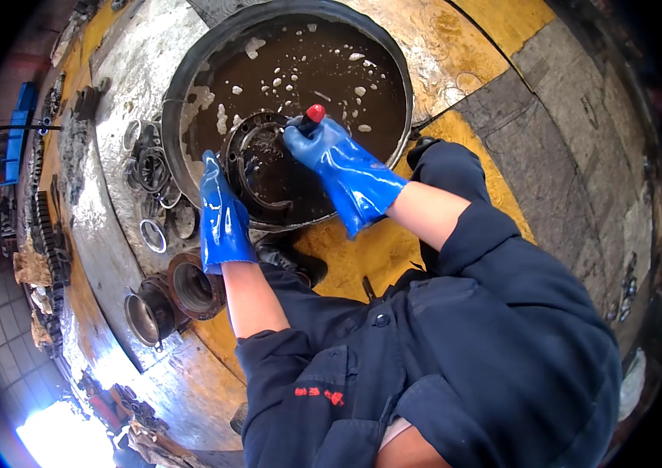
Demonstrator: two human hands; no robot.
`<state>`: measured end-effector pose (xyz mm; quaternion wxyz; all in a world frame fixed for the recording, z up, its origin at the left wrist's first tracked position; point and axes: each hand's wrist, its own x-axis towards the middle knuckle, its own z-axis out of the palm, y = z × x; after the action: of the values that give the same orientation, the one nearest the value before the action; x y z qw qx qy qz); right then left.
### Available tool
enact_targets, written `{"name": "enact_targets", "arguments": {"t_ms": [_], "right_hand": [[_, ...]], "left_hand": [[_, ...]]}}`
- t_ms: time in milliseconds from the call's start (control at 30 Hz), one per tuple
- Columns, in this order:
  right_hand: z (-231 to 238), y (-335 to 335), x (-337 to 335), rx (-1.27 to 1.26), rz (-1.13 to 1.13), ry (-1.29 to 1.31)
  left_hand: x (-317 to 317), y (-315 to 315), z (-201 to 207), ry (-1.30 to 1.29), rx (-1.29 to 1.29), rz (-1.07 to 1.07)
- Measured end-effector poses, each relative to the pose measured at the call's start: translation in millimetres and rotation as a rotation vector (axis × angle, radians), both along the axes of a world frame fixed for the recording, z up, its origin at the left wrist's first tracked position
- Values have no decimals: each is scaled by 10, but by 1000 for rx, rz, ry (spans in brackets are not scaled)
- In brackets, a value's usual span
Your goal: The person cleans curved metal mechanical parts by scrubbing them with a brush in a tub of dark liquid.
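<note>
Steadying the metal ring [254, 125] helps; whether the left hand [224, 214] clamps it is unclear. The right hand [319, 144], fingers clamped round a red-tipped tool [315, 113], should stroke evenly.

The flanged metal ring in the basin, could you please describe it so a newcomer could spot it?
Find the big basin of brown liquid at the top. At its lower left, the flanged metal ring sits between the blue-gloved left hand and right hand. Unlike the thin rings left of the basin, its broad rim has holes.
</note>
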<state>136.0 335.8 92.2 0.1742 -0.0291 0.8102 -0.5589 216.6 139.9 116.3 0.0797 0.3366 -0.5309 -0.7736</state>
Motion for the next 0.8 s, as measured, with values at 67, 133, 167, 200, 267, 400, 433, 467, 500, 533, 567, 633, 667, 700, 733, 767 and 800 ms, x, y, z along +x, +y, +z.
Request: {"name": "enact_targets", "arguments": {"t_ms": [67, 133, 167, 200, 267, 400, 433, 467, 500, 533, 567, 633, 667, 700, 733, 767, 800], "right_hand": [[19, 82, -34, -100, 19, -30], [109, 64, 5, -340, 44, 23], [152, 54, 8, -449, 117, 58], [240, 43, 26, -559, 187, 98], [297, 2, 58, -484, 368, 110], [384, -48, -187, -374, 462, 128], [432, 29, -308, -351, 424, 76], [299, 7, -413, -327, 263, 87], [483, 34, -461, -173, 245, -11], [-83, 114, -725, -415, 189, -119], [-310, 159, -823, -370, 109, -181], [-206, 136, -786, -12, -42, -265], [101, 164, -677, -24, 11, -340], [117, 221, -709, -25, 14, -356], [70, 277, -741, -20, 16, -381], [18, 344, -777, -14, 16, -407], [-160, 417, -839, -68, 50, -398]], "left_hand": [[26, -7, 4, 12, 16, -4], [41, 57, 63, 35, 23, 0], [49, 94, 86, 53, 20, 5], [35, 137, 139, 74, 16, 6], [-13, 35, -19, 59, 38, 59], [5, -48, -32, -3, 29, 55], [-18, 14, 6, -29, 7, 61], [9, 88, 48, 47, 18, -11], [106, 42, 77, 14, -80, -26], [-14, 178, 77, -5, -159, -104], [-65, 178, 59, -28, -177, -131], [39, -9, 72, -90, -239, -128], [111, -196, -26, -91, -264, -110], [70, -227, -58, -73, -283, -124], [13, -9, 183, -23, -323, -203], [-132, 72, 321, -103, -340, -309], [-290, 139, 481, -174, -363, -415]]}}
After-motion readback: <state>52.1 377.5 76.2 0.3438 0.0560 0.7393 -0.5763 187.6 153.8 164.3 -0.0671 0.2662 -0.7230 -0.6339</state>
